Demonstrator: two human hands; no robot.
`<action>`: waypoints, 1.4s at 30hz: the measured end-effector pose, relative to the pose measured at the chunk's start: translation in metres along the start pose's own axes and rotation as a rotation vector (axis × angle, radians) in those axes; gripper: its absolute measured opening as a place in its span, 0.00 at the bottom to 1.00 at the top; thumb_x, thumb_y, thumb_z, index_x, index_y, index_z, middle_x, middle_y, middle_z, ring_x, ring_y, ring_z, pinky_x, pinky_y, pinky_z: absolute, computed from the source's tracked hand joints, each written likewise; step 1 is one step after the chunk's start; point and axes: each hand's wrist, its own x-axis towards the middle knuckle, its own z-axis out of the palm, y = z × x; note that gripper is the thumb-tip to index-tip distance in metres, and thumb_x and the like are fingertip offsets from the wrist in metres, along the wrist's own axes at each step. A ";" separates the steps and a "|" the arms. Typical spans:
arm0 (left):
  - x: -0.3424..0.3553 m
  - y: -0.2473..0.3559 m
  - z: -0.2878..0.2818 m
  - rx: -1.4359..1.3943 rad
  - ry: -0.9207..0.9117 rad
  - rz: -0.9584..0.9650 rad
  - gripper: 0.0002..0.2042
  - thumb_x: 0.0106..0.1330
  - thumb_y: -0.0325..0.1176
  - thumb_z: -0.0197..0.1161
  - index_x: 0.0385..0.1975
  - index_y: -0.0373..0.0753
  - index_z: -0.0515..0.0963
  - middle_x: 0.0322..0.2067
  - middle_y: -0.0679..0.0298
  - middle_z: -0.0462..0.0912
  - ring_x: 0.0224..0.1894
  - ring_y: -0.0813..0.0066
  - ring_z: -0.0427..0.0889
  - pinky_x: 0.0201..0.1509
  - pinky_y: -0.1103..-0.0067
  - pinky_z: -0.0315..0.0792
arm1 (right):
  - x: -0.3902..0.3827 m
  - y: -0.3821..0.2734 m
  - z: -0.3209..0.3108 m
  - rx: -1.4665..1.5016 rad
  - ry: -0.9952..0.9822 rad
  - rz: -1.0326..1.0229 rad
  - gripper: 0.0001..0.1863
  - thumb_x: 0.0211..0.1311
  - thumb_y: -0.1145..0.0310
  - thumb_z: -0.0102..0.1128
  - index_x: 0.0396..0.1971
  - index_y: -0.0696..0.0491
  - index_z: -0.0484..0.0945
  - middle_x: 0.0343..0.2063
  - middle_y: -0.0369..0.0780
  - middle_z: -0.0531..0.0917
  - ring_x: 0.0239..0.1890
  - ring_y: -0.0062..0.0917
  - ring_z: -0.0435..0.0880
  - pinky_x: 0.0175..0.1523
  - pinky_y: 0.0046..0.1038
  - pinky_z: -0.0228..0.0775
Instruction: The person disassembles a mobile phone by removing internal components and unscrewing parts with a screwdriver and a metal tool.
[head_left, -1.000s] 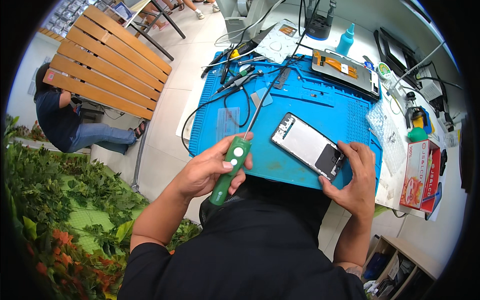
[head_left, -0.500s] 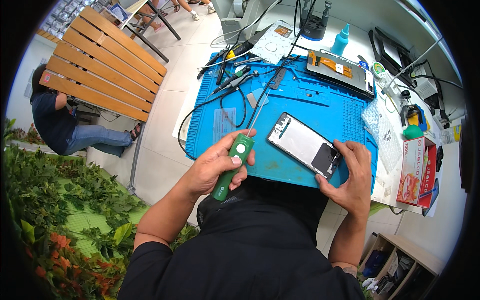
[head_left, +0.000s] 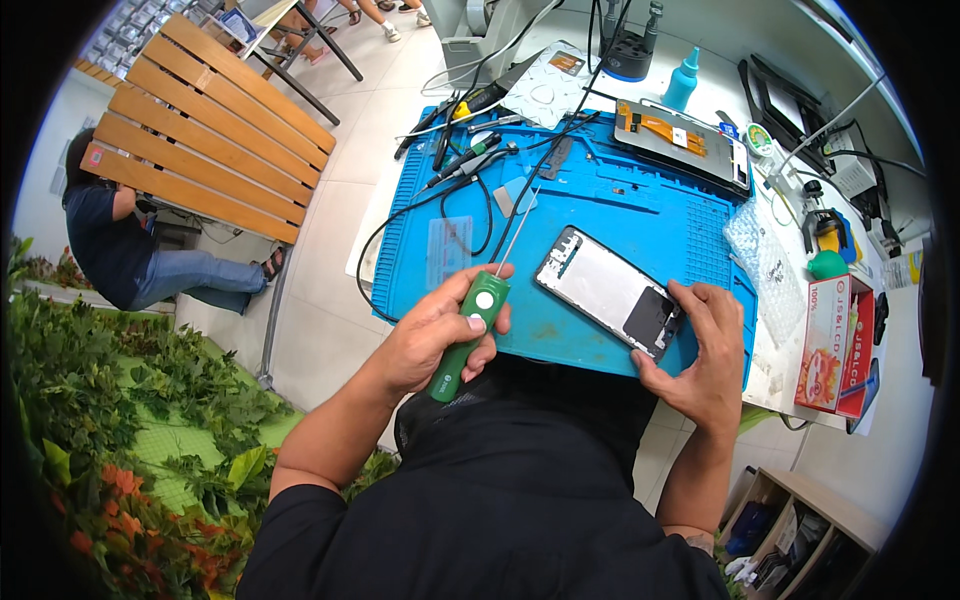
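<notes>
My left hand (head_left: 425, 342) is closed around a green-handled tool (head_left: 448, 380) with a round white button and a long thin metal shaft. The thumb lies near the button, and the shaft points up and away over the blue mat (head_left: 600, 352). In front of it lies a phone frame (head_left: 598, 284), set at a slant, its inner side silver-white with a black patch at the near right end. My right hand (head_left: 712, 362) grips that end, thumb on the near edge and fingers on the far one. The shaft stays apart from the frame.
A screen part with orange flex cables (head_left: 670, 132) lies at the mat's far right. Cables and screwdrivers (head_left: 465, 160) crowd its far left. Bubble wrap (head_left: 765, 262), a red and white box (head_left: 830, 340) and a light blue bottle (head_left: 681, 80) surround it. Another person (head_left: 130, 240) sits far left.
The tool and my left hand have shifted very slightly to the right. My right hand and the phone frame keep their place.
</notes>
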 end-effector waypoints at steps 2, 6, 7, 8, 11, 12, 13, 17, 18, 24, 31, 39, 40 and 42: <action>0.000 -0.001 0.000 -0.018 0.011 -0.019 0.37 0.79 0.32 0.56 0.87 0.33 0.57 0.53 0.50 0.77 0.33 0.71 0.80 0.34 0.75 0.79 | 0.001 0.000 0.000 0.001 0.001 -0.003 0.44 0.41 0.55 0.89 0.62 0.58 0.87 0.54 0.48 0.84 0.57 0.47 0.82 0.67 0.47 0.71; -0.002 -0.003 -0.003 -0.055 0.034 -0.051 0.36 0.79 0.33 0.56 0.86 0.32 0.59 0.51 0.51 0.77 0.31 0.71 0.79 0.32 0.75 0.78 | 0.001 0.000 -0.001 0.000 -0.002 -0.003 0.44 0.41 0.55 0.89 0.62 0.57 0.87 0.54 0.48 0.84 0.56 0.47 0.82 0.67 0.47 0.71; -0.002 -0.003 -0.003 -0.054 0.038 -0.052 0.36 0.79 0.33 0.56 0.86 0.32 0.59 0.51 0.51 0.77 0.31 0.71 0.79 0.32 0.75 0.78 | 0.000 0.001 -0.002 0.000 -0.003 -0.001 0.44 0.41 0.55 0.89 0.62 0.57 0.87 0.54 0.48 0.84 0.56 0.47 0.82 0.67 0.47 0.71; -0.004 -0.003 -0.003 -0.032 0.036 -0.054 0.35 0.80 0.34 0.56 0.85 0.32 0.60 0.50 0.51 0.77 0.30 0.71 0.79 0.31 0.75 0.78 | 0.000 0.001 -0.002 0.000 -0.005 -0.002 0.44 0.41 0.55 0.89 0.62 0.57 0.87 0.54 0.48 0.84 0.56 0.47 0.82 0.67 0.47 0.71; -0.011 -0.001 -0.005 0.024 0.042 -0.082 0.32 0.83 0.37 0.56 0.83 0.31 0.63 0.49 0.51 0.78 0.29 0.71 0.80 0.29 0.75 0.78 | 0.001 0.001 -0.002 0.004 -0.003 -0.011 0.43 0.42 0.55 0.89 0.62 0.57 0.87 0.53 0.47 0.84 0.56 0.46 0.82 0.66 0.47 0.71; -0.014 0.000 -0.005 0.038 0.052 -0.106 0.31 0.84 0.38 0.55 0.82 0.31 0.64 0.48 0.51 0.78 0.28 0.71 0.80 0.28 0.76 0.78 | 0.001 0.001 -0.001 0.007 0.001 -0.020 0.43 0.42 0.54 0.89 0.61 0.57 0.87 0.53 0.47 0.84 0.55 0.46 0.82 0.66 0.47 0.71; -0.017 0.001 -0.004 0.051 0.061 -0.130 0.30 0.85 0.39 0.55 0.82 0.31 0.65 0.48 0.51 0.79 0.28 0.71 0.80 0.27 0.76 0.78 | 0.001 0.002 -0.002 0.011 0.006 -0.030 0.43 0.42 0.54 0.90 0.61 0.58 0.87 0.52 0.47 0.84 0.55 0.46 0.82 0.66 0.47 0.71; -0.030 -0.001 -0.003 0.044 0.057 -0.198 0.27 0.88 0.41 0.53 0.78 0.30 0.69 0.45 0.51 0.80 0.25 0.72 0.80 0.25 0.76 0.78 | 0.000 -0.001 -0.004 0.013 -0.004 -0.043 0.44 0.40 0.50 0.92 0.58 0.58 0.87 0.47 0.46 0.82 0.51 0.44 0.81 0.64 0.47 0.70; -0.034 0.000 0.000 0.048 0.067 -0.231 0.27 0.88 0.41 0.53 0.77 0.30 0.69 0.44 0.51 0.80 0.25 0.72 0.80 0.25 0.76 0.78 | 0.000 -0.003 -0.004 0.009 0.002 -0.052 0.44 0.40 0.49 0.92 0.57 0.58 0.88 0.46 0.46 0.82 0.50 0.44 0.81 0.64 0.47 0.70; -0.049 -0.010 0.014 0.043 0.131 -0.292 0.23 0.89 0.43 0.52 0.72 0.32 0.73 0.40 0.57 0.80 0.23 0.76 0.78 0.24 0.77 0.75 | -0.007 -0.020 -0.004 0.013 0.000 -0.049 0.45 0.38 0.45 0.94 0.54 0.59 0.88 0.40 0.43 0.79 0.44 0.41 0.79 0.63 0.47 0.69; -0.048 -0.012 0.021 0.070 0.148 -0.289 0.23 0.89 0.41 0.51 0.71 0.30 0.73 0.39 0.56 0.80 0.22 0.76 0.76 0.23 0.77 0.74 | -0.014 -0.025 0.000 0.044 0.004 -0.014 0.44 0.40 0.46 0.95 0.54 0.59 0.88 0.40 0.43 0.80 0.44 0.41 0.80 0.61 0.46 0.70; -0.049 -0.013 0.020 0.082 0.135 -0.295 0.22 0.90 0.43 0.50 0.72 0.33 0.72 0.39 0.60 0.79 0.24 0.78 0.76 0.24 0.78 0.74 | -0.014 -0.022 0.001 0.043 0.005 -0.034 0.45 0.41 0.45 0.95 0.55 0.60 0.88 0.39 0.42 0.80 0.44 0.40 0.80 0.61 0.46 0.69; -0.049 -0.013 0.020 0.081 0.137 -0.295 0.22 0.90 0.43 0.50 0.72 0.33 0.72 0.39 0.60 0.79 0.24 0.78 0.76 0.24 0.78 0.74 | -0.014 -0.022 0.001 0.042 0.005 -0.036 0.45 0.41 0.45 0.95 0.55 0.60 0.88 0.39 0.42 0.80 0.43 0.40 0.80 0.62 0.46 0.69; -0.049 -0.014 0.020 0.078 0.150 -0.291 0.23 0.90 0.43 0.51 0.72 0.32 0.73 0.39 0.59 0.79 0.23 0.77 0.76 0.23 0.78 0.74 | -0.014 -0.022 0.001 0.042 0.008 -0.038 0.45 0.41 0.45 0.95 0.55 0.59 0.87 0.39 0.42 0.80 0.43 0.40 0.80 0.62 0.46 0.69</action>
